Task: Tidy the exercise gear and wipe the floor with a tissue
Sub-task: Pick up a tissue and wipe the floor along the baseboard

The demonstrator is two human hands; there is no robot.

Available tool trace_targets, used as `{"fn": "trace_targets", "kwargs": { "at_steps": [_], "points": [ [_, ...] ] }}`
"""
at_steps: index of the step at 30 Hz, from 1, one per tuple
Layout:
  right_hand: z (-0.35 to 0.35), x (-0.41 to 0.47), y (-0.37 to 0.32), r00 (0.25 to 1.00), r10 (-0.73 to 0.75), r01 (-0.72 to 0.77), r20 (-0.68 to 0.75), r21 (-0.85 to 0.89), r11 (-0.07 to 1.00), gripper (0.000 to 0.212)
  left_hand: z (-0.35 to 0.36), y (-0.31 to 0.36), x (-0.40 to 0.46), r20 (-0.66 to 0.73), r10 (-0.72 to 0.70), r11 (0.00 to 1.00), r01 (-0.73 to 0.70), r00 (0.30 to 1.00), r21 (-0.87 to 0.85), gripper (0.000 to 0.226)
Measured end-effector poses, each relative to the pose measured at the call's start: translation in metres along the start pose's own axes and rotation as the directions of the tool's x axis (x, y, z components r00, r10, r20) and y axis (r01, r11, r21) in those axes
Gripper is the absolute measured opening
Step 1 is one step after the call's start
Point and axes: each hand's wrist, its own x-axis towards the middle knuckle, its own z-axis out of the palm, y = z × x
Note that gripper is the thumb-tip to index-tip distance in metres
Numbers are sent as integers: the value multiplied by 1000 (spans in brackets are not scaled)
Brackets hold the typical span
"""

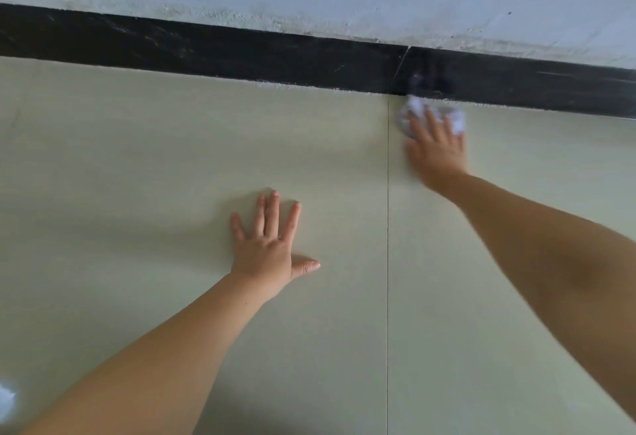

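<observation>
Your left hand [266, 249]: flat on floor [137, 159], grip open, empty | your right hand [437, 149]: presses tissue [456, 121], far right by baseboard [241, 52]

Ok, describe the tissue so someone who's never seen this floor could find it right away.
Follow the black skirting strip at the foot of the wall to its pale joint. Just below, on the floor tile, the right hand presses the tissue. It is the only crumpled white thing there.
</observation>
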Motion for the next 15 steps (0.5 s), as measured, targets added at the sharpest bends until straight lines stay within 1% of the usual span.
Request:
{"fn": "trace_targets", "kwargs": {
  "at_steps": [1,2,4,5,6,7,8,9,10,11,12,13,14,15],
  "points": [
    [-3,-12,32,989,145,-145,3,51,988,54,0,0,0,6,-2,1000,2,1000,5,101],
    [-6,-23,56,953,302,-302,15,103,948,52,0,0,-1,7,-3,1000,3,1000,17,101],
    [-7,-37,71,816,576,-575,51,180,798,50,-2,0,-1,11,-3,999,3,1000,32,101],
    [-6,-40,60,750,657,-657,75,201,727,50,-3,1,-1,15,-5,1000,4,1000,30,101],
    [-5,-41,41,724,683,-685,97,214,696,52,-3,1,-1,19,-9,1000,8,1000,22,101],
    [-2,-43,17,755,648,-653,100,212,727,52,-4,1,-1,24,-13,1000,13,1000,9,101],
    [4,-48,-10,827,557,-561,81,192,805,53,-5,1,-2,29,-14,1000,14,999,-8,101],
    [12,-57,-38,910,412,-415,57,156,896,54,-6,1,-3,35,-13,1000,14,999,-27,100],
    [21,-71,-66,974,224,-227,44,120,966,54,-6,1,-4,35,-14,999,16,999,-46,99],
    [30,-88,-93,998,9,-14,59,81,997,54,-6,1,-4,32,-18,998,20,999,-64,98],
    [36,-106,-114,974,-205,202,94,43,979,53,-6,0,-5,26,-24,997,26,999,-74,98],
    [40,-119,-124,916,-377,379,134,14,925,55,-6,-1,-6,24,-29,997,31,999,-73,97],
    [42,-122,-121,858,-485,491,168,4,871,59,-6,-2,-6,27,-30,997,31,999,-66,98],
    [42,-120,-109,824,-539,547,177,2,837,61,-6,-3,-7,32,-27,998,29,999,-62,98]
  ]
}}
